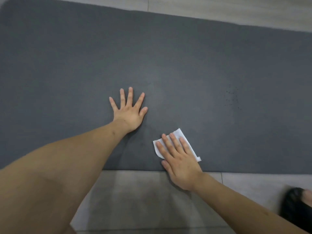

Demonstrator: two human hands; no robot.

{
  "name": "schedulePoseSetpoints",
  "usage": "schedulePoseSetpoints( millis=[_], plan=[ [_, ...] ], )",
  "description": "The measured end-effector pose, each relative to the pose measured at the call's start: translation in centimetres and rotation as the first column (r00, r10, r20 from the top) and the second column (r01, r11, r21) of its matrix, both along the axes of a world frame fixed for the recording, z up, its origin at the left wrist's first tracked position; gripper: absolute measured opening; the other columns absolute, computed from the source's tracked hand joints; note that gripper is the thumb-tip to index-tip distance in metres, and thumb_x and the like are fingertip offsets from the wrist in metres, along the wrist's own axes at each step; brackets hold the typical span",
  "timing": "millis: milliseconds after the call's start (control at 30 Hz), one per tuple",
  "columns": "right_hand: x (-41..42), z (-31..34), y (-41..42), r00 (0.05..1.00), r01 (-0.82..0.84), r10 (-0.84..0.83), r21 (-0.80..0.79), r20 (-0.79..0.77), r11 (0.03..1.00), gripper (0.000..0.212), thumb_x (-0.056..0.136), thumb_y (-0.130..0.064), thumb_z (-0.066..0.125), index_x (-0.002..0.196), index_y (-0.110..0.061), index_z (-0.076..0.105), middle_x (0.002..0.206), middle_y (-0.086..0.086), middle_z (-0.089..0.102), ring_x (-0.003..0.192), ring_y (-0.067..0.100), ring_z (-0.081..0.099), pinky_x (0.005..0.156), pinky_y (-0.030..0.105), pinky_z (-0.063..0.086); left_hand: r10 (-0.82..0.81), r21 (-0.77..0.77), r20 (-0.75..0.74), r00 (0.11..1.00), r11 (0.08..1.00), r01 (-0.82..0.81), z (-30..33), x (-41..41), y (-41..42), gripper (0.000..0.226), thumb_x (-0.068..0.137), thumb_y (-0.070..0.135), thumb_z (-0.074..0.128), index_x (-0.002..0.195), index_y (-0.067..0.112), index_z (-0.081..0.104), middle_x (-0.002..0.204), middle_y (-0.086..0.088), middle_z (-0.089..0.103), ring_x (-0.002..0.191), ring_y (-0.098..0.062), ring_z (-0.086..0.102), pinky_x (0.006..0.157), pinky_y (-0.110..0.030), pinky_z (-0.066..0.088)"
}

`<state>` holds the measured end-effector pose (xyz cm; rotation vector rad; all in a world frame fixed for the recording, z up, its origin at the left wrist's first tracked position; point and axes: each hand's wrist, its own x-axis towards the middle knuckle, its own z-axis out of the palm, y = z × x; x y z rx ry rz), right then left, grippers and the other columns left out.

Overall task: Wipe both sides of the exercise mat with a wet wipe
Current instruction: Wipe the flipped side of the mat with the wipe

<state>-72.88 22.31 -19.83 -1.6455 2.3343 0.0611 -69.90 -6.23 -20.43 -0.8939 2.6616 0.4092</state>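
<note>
Both hands flat on mat (pixel 185 65), right hand (pixel 179 162) pressing wipe (pixel 184 141).

Dark grey mat (pixel 202 65), white wipe (pixel 182 134), pale grey tiled floor (pixel 135 200), black slipper (pixel 293 205).

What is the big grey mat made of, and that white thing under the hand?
The exercise mat looks like soft foam or rubber: dark grey, matte, no shine, lying flat on the tiled floor. The wet wipe looks like thin, soft cloth-like paper: white, folded, flattened under the right hand. Whether it is damp cannot be seen.
</note>
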Motion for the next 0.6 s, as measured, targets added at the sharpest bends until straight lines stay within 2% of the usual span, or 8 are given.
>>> schedulePoseSetpoints(
  millis=[100,200,333,433,600],
  plan=[
    [1.9,0.2,-0.9,0.992,-0.117,0.117,-0.004,0.041,0.993,0.061,0.109,-0.044,0.022,0.165,-0.026,0.005,0.172,0.000,-0.001,0.158,0.025,-0.006,0.126,0.051,0.007,0.121,-0.030,-0.039,0.992,0.992,-0.122,-0.3,2.1,0.2,0.063,0.102,0.065,0.005,0.160,0.045,-0.010,0.169,-0.002,-0.026,0.153,-0.033,-0.030,0.112,-0.077,-0.017],
    [0.6,0.4,-1.4,0.978,-0.196,0.194,0.012,0.077,0.981,0.058,0.110,-0.044,0.016,0.164,-0.028,0.003,0.172,-0.004,-0.005,0.158,0.021,-0.012,0.125,0.049,0.002,0.129,-0.013,-0.063,0.990,0.991,-0.131,-0.3,2.6,0.2,0.060,0.105,0.059,0.006,0.161,0.045,-0.007,0.170,0.000,-0.024,0.154,-0.032,-0.028,0.112,-0.077,-0.013],
    [-1.7,0.4,-2.5,0.952,-0.301,0.297,0.038,0.075,0.953,0.056,0.111,-0.043,0.017,0.163,-0.035,0.001,0.171,-0.008,-0.008,0.157,0.018,-0.015,0.126,0.048,0.000,0.116,-0.024,-0.076,0.990,0.993,-0.118,-0.4,2.7,0.1,0.059,0.106,0.056,0.006,0.161,0.043,-0.009,0.169,-0.001,-0.025,0.154,-0.033,-0.028,0.112,-0.076,-0.016],
    [-3.5,0.4,-4.4,0.944,-0.323,0.320,0.043,0.077,0.945,0.054,0.111,-0.042,0.016,0.162,-0.039,-0.001,0.171,-0.010,-0.011,0.156,0.017,-0.019,0.127,0.049,-0.003,0.119,-0.023,-0.081,0.990,0.992,-0.121,-0.5,2.7,-0.1,0.058,0.106,0.055,0.007,0.161,0.044,-0.008,0.170,0.000,-0.023,0.154,-0.032,-0.026,0.114,-0.076,-0.014],
    [-6.9,0.0,-8.3,0.968,-0.249,0.249,0.025,0.018,0.968,0.053,0.111,-0.040,0.012,0.162,-0.040,-0.001,0.171,-0.009,-0.011,0.156,0.018,-0.019,0.126,0.050,0.000,0.133,-0.061,-0.150,0.980,0.988,-0.143,-0.4,2.7,-0.8,0.053,0.108,0.050,0.010,0.161,0.048,0.007,0.172,0.004,-0.004,0.158,-0.026,-0.010,0.119,-0.071,-0.005]
  ],
)
